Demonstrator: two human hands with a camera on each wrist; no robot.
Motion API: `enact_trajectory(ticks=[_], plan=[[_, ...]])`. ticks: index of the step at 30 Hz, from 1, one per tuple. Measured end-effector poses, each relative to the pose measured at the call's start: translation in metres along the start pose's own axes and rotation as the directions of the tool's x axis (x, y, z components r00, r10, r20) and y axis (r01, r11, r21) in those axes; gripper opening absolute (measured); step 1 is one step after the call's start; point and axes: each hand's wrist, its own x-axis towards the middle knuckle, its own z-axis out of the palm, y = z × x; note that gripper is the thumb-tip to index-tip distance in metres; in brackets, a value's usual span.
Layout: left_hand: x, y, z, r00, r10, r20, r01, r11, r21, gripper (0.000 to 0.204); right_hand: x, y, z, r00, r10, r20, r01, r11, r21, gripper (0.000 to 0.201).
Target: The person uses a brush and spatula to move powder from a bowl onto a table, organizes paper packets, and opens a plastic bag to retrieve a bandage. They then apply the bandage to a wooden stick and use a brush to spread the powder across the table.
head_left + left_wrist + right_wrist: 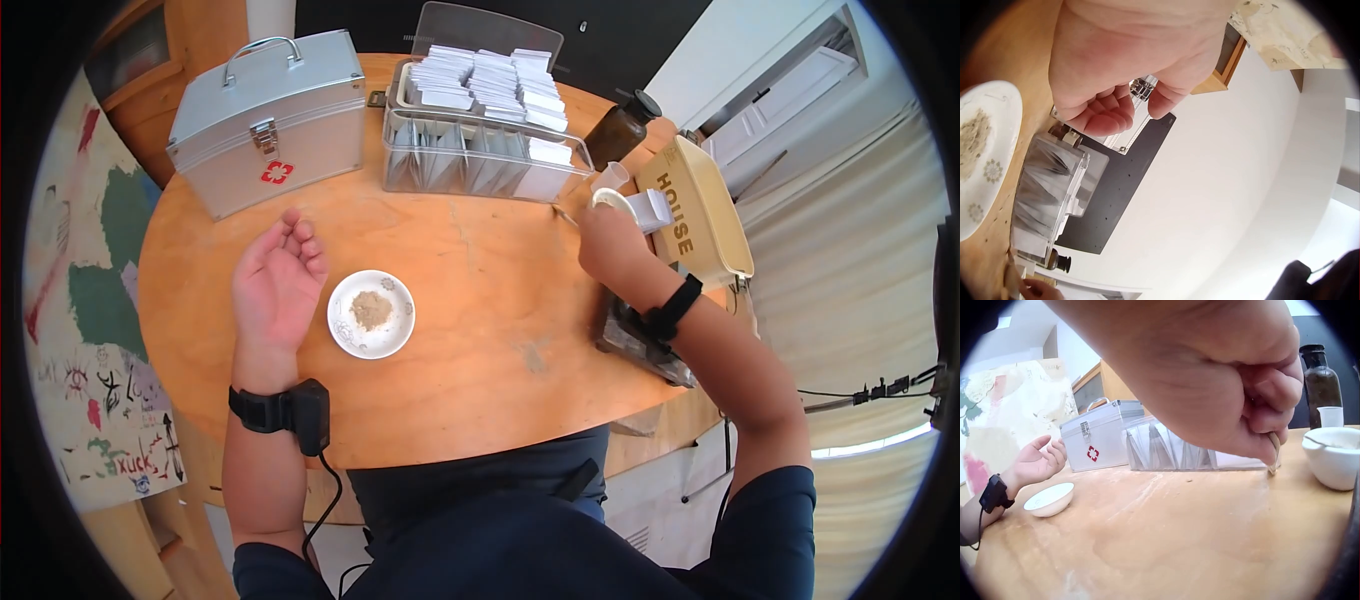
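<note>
My right hand (pixel 612 245) is at the right of the table, its fingers curled round a thin tan stick-like tool (pixel 1274 450). The tool's lower end points down right at the tabletop; most of it is hidden in the fist. Just beyond that hand is a white mortar-like bowl (pixel 1335 464) with a lip. My left hand (pixel 281 280) hovers palm up at the left, fingers loosely curled around nothing. Beside it lies a white saucer (pixel 343 330) with a grey flower pattern, holding a small heap of beige powder (pixel 371 310).
A silver first-aid case (pixel 270 120) stands at the back left. Beside it, a clear box (pixel 480 165) is filled with white packets. At the right are a brown bottle (pixel 618 132), a small plastic cup (pixel 611 177), a yellow HOUSE bin (pixel 705 215) and a dark scale-like device (pixel 640 345).
</note>
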Motion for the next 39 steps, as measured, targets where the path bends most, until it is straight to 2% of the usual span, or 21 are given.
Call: enact_trajectory(ticks=[3, 5, 9, 11, 18, 21, 27, 29, 34, 36, 37, 38, 39], plan=[[0.0, 0.0, -0.001, 1.0, 0.01, -0.001, -0.01, 1.0, 0.007, 0.019, -0.005, -0.008, 0.001, 0.999, -0.045, -0.022, 0.046, 0.997, 0.059, 0.012], [0.0, 0.001, 0.001, 1.0, -0.001, 0.0, 0.001, 1.0, -0.006, 0.019, -0.015, -0.013, 0.004, 0.988, -0.072, -0.138, 0.095, 0.981, 0.168, 0.011], [-0.001, 0.001, 0.001, 1.0, -0.006, 0.008, 0.006, 1.0, -0.006, 0.019, -0.013, -0.011, -0.004, 0.995, -0.021, -0.096, 0.037, 0.985, 0.171, 0.012], [0.0, 0.001, 0.001, 1.0, -0.008, 0.0, 0.008, 1.0, 0.008, 0.019, -0.001, -0.007, -0.005, 0.999, -0.043, 0.0, 0.043, 0.994, 0.1, 0.017], [-0.002, 0.0, 0.003, 0.999, -0.006, -0.034, 0.006, 1.0, -0.024, 0.019, -0.006, -0.02, -0.002, 0.987, -0.141, -0.076, 0.151, 0.978, 0.143, 0.017], [0.001, 0.0, -0.002, 1.0, -0.003, 0.003, 0.003, 1.0, -0.004, 0.02, -0.002, -0.017, 0.005, 0.991, -0.066, -0.112, 0.084, 0.983, 0.165, 0.016], [-0.002, 0.0, 0.004, 1.0, -0.011, -0.021, 0.01, 1.0, -0.027, 0.019, -0.004, -0.027, -0.004, 0.985, -0.156, -0.074, 0.169, 0.96, 0.225, 0.015], [-0.003, 0.001, 0.0, 1.0, -0.008, -0.01, 0.008, 1.0, -0.013, 0.019, -0.004, -0.022, 0.003, 0.976, -0.101, -0.193, 0.145, 0.962, 0.23, 0.011], [-0.002, 0.003, -0.004, 1.0, -0.011, 0.025, 0.01, 1.0, 0.022, 0.021, -0.011, -0.015, -0.015, 0.976, -0.144, -0.162, 0.18, 0.955, 0.237, 0.014], [-0.003, 0.004, 0.007, 1.0, 0.027, 0.009, -0.028, 0.973, 0.228, 0.024, -0.021, -0.007, -0.027, 0.97, -0.161, -0.184, 0.203, 0.95, 0.237, 0.017], [-0.002, 0.007, 0.022, 0.999, 0.035, 0.02, -0.039, 0.968, 0.249, 0.024, -0.025, -0.001, -0.031, 0.973, -0.155, -0.172, 0.194, 0.951, 0.239, 0.016], [-0.005, 0.007, 0.043, 0.999, 0.033, 0.035, -0.046, 0.845, 0.534, 0.025, -0.03, 0.005, -0.034, 0.976, -0.154, -0.155, 0.188, 0.952, 0.24, 0.015], [-0.008, 0.004, 0.058, 0.999, 0.028, 0.041, -0.05, 0.64, 0.767, 0.026, -0.034, 0.009, -0.04, 0.973, -0.157, -0.167, 0.196, 0.947, 0.253, 0.015]])
